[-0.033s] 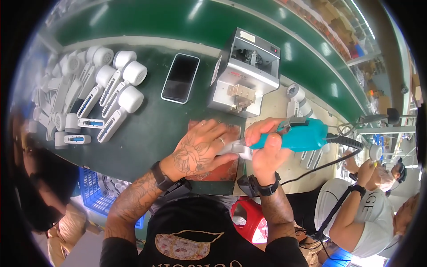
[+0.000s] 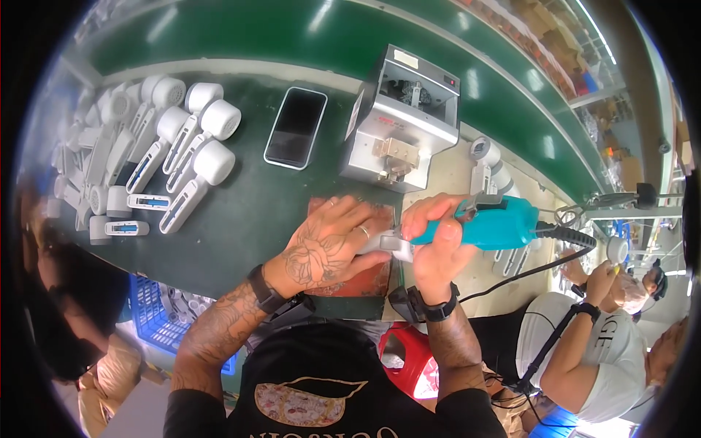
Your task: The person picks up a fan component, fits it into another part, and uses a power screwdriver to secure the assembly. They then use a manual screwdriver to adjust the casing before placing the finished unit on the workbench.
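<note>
My left hand (image 2: 325, 244) lies over a white plastic piece (image 2: 398, 247), fingers wrapped round it above a reddish-brown mat (image 2: 350, 286). Most of that piece is hidden under the fingers. In a closed grip, my right hand (image 2: 444, 255) holds a teal electric screwdriver (image 2: 504, 224) lying sideways, its tip end toward the white piece. A black cord (image 2: 577, 233) runs from its back end. Whether the tip touches the piece is covered by my fingers. On the left of the bench lie several white shower-head-shaped pieces (image 2: 214, 162) with slotted handles.
A grey metal machine (image 2: 409, 124) stands behind my hands, and a phone (image 2: 296, 128) lies left of it. More white pieces (image 2: 485, 152) rest on the right. A blue basket (image 2: 157, 314) holds parts below the bench edge. A co-worker (image 2: 577, 358) sits at the right.
</note>
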The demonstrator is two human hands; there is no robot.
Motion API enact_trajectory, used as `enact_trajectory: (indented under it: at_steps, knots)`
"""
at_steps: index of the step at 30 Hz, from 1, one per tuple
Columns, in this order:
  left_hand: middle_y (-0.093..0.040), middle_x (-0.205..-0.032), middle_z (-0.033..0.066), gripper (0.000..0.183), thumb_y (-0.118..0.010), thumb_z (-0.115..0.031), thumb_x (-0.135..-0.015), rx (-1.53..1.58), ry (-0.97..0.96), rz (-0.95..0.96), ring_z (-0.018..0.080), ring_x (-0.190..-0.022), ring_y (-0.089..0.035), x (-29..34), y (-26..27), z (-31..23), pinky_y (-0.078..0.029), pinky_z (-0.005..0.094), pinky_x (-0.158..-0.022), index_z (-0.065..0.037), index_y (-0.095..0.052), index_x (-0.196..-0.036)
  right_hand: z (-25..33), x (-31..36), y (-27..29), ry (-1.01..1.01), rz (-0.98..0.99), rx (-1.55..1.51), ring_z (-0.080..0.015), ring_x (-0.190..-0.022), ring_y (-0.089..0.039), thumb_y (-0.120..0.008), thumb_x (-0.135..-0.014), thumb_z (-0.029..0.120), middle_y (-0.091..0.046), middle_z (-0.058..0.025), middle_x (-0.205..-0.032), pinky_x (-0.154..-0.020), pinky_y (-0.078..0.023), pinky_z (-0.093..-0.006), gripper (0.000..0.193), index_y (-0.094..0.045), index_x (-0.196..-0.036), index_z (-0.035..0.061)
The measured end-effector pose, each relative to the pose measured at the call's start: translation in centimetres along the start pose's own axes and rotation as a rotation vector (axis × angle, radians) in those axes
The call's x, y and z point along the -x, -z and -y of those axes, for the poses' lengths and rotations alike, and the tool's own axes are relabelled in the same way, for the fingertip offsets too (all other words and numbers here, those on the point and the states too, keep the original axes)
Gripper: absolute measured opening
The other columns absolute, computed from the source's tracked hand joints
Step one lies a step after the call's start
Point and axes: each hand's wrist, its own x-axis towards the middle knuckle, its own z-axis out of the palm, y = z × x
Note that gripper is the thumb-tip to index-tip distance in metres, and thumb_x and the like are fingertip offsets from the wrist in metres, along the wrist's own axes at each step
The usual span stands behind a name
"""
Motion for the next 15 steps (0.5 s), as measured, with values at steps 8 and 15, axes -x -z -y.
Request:
enact_trajectory:
  at_steps: [8, 15]
  knots:
    - [-0.061, -0.116, 0.0081, 0.05, -0.073, -0.034, -0.084, -0.029, -0.022, 0.059, 0.028, -0.103, -0.057, -0.1, 0.8, -0.1, -0.048, 0.0436, -0.091, -0.007, -0.061, -0.125, 0.1, -0.2, -0.3, -0.047, -0.016, 0.024, -0.019, -0.061, -0.053, -0.063, -0.098, 0.039, -0.052, -0.0078, -0.071, -0.058, -0.046, -0.0341, 0.041, -0.048, -0.1, 0.0009]
    - [-0.063, -0.107, 0.0048, 0.044, -0.077, -0.034, -0.08, 0.033, -0.011, -0.027, 0.0268, -0.097, -0.058, 0.4, 0.4, -0.1, -0.048, 0.0404, -0.087, -0.011, -0.067, -0.116, 1.5, -4.8, -2.2, 0.09, -0.004, 0.251, -0.015, -0.066, -0.058, -0.057, -0.102, 0.04, -0.058, -0.0053, -0.072, -0.06, -0.046, -0.0285, 0.043, -0.053, -0.109, -0.0026]
